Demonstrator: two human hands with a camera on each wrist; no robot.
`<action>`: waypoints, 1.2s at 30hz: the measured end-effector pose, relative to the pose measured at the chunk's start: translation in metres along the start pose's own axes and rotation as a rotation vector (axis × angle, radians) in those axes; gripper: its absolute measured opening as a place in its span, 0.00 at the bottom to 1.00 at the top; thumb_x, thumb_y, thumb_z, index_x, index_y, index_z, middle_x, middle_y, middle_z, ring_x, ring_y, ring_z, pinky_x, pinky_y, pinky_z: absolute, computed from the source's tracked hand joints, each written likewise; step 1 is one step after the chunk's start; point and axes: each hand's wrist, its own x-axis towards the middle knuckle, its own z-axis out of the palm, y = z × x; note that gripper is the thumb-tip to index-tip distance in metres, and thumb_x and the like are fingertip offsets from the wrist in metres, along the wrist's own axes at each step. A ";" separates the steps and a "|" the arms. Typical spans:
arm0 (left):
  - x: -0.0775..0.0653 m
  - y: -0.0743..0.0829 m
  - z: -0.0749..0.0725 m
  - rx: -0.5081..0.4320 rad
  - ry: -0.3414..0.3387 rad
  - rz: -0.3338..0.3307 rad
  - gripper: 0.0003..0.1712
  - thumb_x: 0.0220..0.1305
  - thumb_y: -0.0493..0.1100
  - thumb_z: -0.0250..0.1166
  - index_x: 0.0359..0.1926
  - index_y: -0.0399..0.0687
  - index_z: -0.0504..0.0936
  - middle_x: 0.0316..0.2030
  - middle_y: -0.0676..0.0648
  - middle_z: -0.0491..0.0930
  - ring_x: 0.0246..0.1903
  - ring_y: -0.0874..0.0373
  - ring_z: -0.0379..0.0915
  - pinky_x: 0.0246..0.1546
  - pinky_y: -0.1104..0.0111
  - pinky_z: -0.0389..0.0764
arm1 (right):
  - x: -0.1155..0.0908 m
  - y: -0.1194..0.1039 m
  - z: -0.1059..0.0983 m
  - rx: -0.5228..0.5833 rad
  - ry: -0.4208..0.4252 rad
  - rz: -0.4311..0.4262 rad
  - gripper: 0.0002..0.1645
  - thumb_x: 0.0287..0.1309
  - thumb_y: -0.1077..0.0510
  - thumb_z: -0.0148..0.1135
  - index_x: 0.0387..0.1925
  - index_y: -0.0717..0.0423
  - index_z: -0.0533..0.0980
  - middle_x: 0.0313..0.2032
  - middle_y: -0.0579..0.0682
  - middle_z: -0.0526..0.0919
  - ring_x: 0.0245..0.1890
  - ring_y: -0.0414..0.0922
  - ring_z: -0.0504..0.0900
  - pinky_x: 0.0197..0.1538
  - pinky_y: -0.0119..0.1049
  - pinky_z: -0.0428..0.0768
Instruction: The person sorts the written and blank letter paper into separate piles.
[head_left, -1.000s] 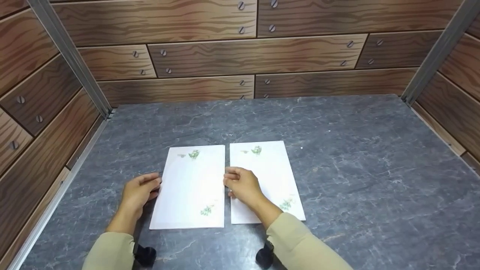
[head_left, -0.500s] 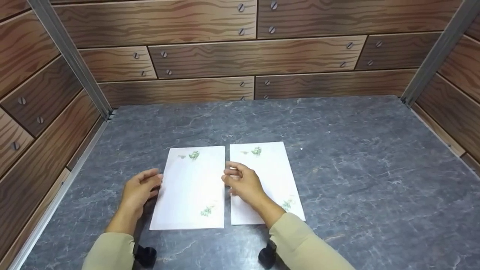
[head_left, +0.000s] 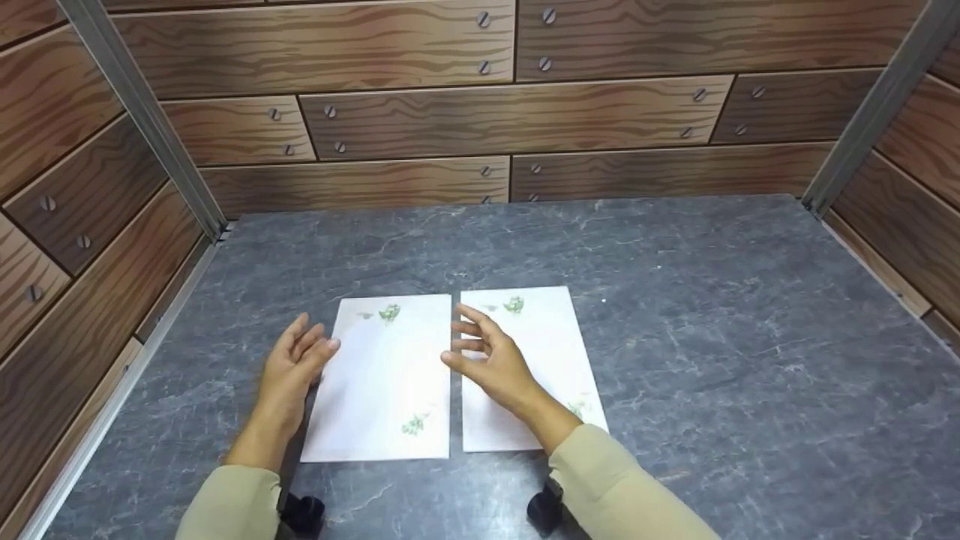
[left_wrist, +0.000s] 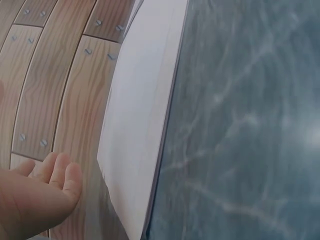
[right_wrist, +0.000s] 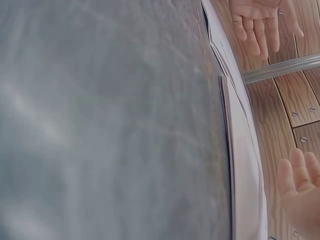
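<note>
Two white paper stacks with small green plant prints lie side by side on the table, a narrow gap between them. My left hand (head_left: 294, 367) is raised at the outer edge of the left stack (head_left: 382, 375), its fingers spread and holding nothing. Over the gap and the inner edge of the right stack (head_left: 540, 337) hovers my right hand (head_left: 495, 364), fingers apart, nothing in its grasp. In the left wrist view the stack (left_wrist: 137, 100) shows edge-on beside the relaxed fingers (left_wrist: 59, 175). Both hands appear in the right wrist view, the right hand (right_wrist: 302, 195) with its fingers extended.
The grey marbled table (head_left: 750, 360) extends beyond the stacks. Wood-patterned panels (head_left: 420, 120) enclose it at the back and sides, with metal posts (head_left: 150, 127) at the corners. Black wrist devices (head_left: 304, 516) hang below the sleeves.
Both hands have lifted from the left stack's edges and their fingers have spread apart. The left hand has moved slightly up and right. The stacks stay in place.
</note>
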 end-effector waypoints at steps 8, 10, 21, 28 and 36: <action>0.001 0.000 0.012 -0.031 -0.006 0.024 0.50 0.63 0.40 0.65 0.75 0.43 0.42 0.71 0.38 0.51 0.69 0.47 0.48 0.67 0.60 0.56 | -0.002 0.000 -0.011 -0.087 0.029 -0.050 0.46 0.55 0.52 0.69 0.71 0.51 0.57 0.65 0.61 0.63 0.61 0.57 0.67 0.58 0.57 0.69; 0.001 0.000 0.015 -0.042 -0.005 0.027 0.50 0.63 0.38 0.65 0.75 0.42 0.42 0.71 0.37 0.51 0.69 0.46 0.49 0.67 0.60 0.56 | -0.003 0.002 -0.015 -0.101 0.037 -0.051 0.47 0.54 0.53 0.70 0.71 0.51 0.57 0.65 0.60 0.63 0.61 0.58 0.67 0.58 0.57 0.69; 0.003 0.000 0.039 -0.049 -0.046 0.011 0.50 0.61 0.40 0.67 0.75 0.44 0.45 0.70 0.39 0.53 0.68 0.44 0.49 0.66 0.51 0.55 | -0.009 0.003 -0.039 -0.152 0.108 -0.012 0.50 0.52 0.51 0.72 0.72 0.50 0.56 0.66 0.59 0.63 0.62 0.56 0.66 0.59 0.56 0.69; 0.006 -0.001 0.062 -0.061 -0.060 0.019 0.50 0.58 0.40 0.69 0.74 0.44 0.48 0.69 0.38 0.54 0.67 0.43 0.51 0.66 0.48 0.55 | -0.012 0.006 -0.057 -0.181 0.149 0.006 0.50 0.52 0.51 0.72 0.72 0.51 0.56 0.66 0.57 0.64 0.62 0.55 0.67 0.59 0.56 0.69; 0.006 -0.001 0.084 0.009 -0.095 0.032 0.50 0.56 0.43 0.70 0.73 0.44 0.50 0.69 0.38 0.55 0.67 0.43 0.54 0.65 0.51 0.58 | -0.017 0.008 -0.073 -0.163 0.168 0.013 0.48 0.53 0.55 0.71 0.72 0.53 0.56 0.66 0.61 0.63 0.62 0.57 0.66 0.60 0.58 0.67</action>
